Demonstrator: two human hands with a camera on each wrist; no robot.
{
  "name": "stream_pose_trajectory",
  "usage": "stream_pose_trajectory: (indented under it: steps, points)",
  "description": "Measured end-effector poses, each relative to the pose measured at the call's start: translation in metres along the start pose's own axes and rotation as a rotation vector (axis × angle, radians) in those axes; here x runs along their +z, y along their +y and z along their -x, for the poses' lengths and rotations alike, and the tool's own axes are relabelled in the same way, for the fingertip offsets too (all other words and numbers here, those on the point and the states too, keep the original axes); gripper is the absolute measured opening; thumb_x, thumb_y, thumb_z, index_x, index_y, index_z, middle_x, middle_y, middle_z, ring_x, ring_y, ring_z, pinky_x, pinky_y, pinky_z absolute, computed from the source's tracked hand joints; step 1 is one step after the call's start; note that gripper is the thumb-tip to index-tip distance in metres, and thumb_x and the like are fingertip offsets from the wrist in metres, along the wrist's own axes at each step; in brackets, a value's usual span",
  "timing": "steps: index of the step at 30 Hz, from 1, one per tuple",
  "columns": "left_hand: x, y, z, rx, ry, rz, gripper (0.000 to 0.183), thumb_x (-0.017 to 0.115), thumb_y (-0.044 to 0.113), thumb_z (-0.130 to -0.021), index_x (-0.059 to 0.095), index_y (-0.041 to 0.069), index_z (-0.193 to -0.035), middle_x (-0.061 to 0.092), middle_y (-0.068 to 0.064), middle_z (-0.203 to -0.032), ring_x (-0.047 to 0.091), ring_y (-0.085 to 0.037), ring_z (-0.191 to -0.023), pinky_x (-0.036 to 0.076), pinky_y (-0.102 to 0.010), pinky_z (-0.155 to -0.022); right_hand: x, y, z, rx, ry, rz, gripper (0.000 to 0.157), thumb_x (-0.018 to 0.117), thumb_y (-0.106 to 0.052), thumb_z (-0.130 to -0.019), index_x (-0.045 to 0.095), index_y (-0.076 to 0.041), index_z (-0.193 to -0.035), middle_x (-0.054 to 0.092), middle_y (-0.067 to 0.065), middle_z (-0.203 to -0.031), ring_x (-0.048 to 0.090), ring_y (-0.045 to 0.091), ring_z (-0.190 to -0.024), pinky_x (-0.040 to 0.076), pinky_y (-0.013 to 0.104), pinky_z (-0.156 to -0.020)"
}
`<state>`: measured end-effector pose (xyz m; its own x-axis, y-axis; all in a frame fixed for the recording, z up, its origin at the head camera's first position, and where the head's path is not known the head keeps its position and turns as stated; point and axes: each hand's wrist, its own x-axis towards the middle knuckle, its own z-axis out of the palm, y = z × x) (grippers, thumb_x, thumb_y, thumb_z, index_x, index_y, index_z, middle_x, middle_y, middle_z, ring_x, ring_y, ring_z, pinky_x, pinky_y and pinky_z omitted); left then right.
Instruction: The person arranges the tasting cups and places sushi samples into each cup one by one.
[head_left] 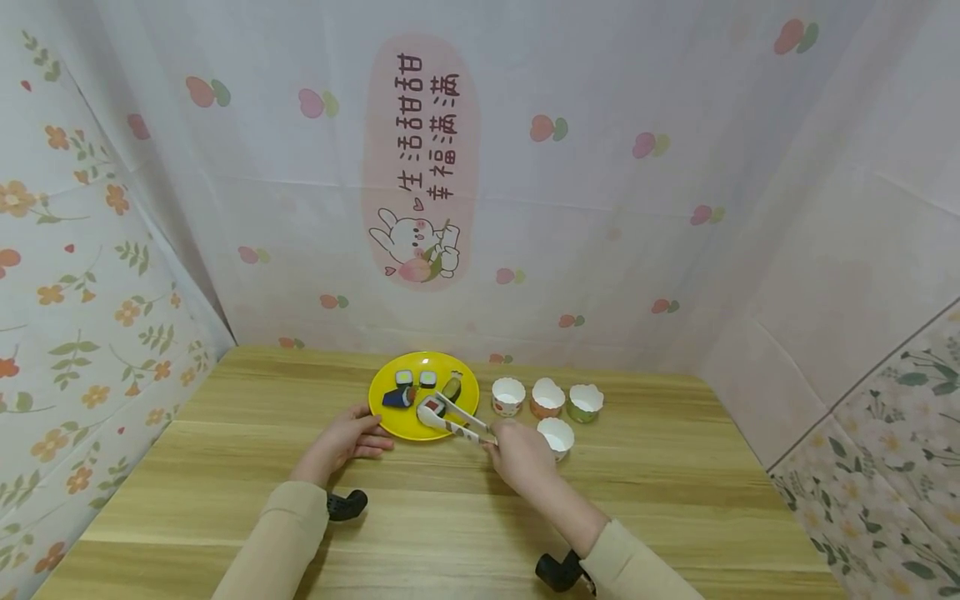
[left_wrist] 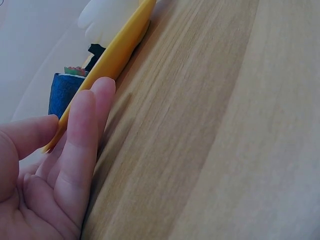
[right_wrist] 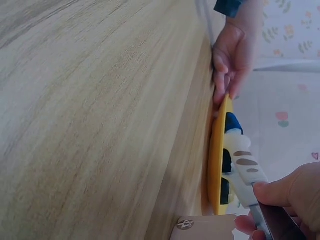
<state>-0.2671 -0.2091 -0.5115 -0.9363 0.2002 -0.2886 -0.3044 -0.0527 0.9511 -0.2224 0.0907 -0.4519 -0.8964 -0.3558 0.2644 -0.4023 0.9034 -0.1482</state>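
My left hand [head_left: 348, 437] pinches the near left rim of a yellow plate [head_left: 427, 361], thumb above and fingers below; the left wrist view shows the plate tilted against the wood grain. My right hand [head_left: 525, 457] grips white tongs [head_left: 468, 432] with brown spots and paw-shaped tips. Between the tips, over the plate's near side, is a toy sushi roll [head_left: 431, 402] with a red centre. Also on the plate are a dark blue hand roll [head_left: 397, 397], two small rolls with pale green centres [head_left: 427, 379], and an olive-green piece [head_left: 452, 387].
Three paper baking cups [head_left: 547, 398] stand in a row right of the plate. Another white-rimmed cup [head_left: 556, 435] stands nearer, just beside my right hand. The wooden table [head_left: 435, 525] ends at a printed curtain [head_left: 600, 208] behind, with flowered cloth on both sides.
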Motion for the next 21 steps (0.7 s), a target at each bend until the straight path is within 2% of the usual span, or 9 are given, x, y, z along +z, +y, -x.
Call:
stream_pose_trajectory:
  steps: [8, 17, 21]
  points:
    - [-0.001, 0.0, 0.0, 0.001, -0.006, 0.006, 0.045, 0.039, 0.012, -0.104, 0.023, -0.009, -0.14, 0.067, -0.012, -0.088, 0.07, -0.023, -0.074, 0.058, -0.031, -0.064, -0.007, 0.001, 0.003, 0.014, 0.03, -0.026, 0.02, 0.076, -0.024, -0.083, 0.071, -0.009, -0.095, 0.063, -0.002, -0.071, 0.044, 0.008, -0.05, 0.035, 0.024, -0.039]
    - [0.0, 0.0, 0.001, 0.002, -0.002, 0.006, 0.045, 0.038, 0.011, -0.104, 0.022, -0.009, -0.141, 0.067, -0.012, -0.089, 0.07, -0.023, -0.074, 0.058, -0.03, -0.064, -0.012, 0.01, 0.011, 0.012, 0.047, -0.078, 0.013, 0.075, -0.021, -0.084, 0.067, -0.012, -0.087, 0.049, -0.008, -0.061, 0.038, 0.008, -0.048, 0.031, 0.024, -0.039]
    - [0.0, 0.001, 0.001, 0.001, 0.001, 0.001, 0.046, 0.039, 0.013, -0.105, 0.023, -0.009, -0.141, 0.067, -0.013, -0.09, 0.07, -0.022, -0.075, 0.058, -0.03, -0.064, -0.015, 0.013, 0.014, 0.017, 0.063, -0.089, 0.012, 0.076, -0.02, -0.083, 0.066, -0.012, -0.085, 0.048, -0.009, -0.059, 0.037, 0.008, -0.047, 0.03, 0.024, -0.039]
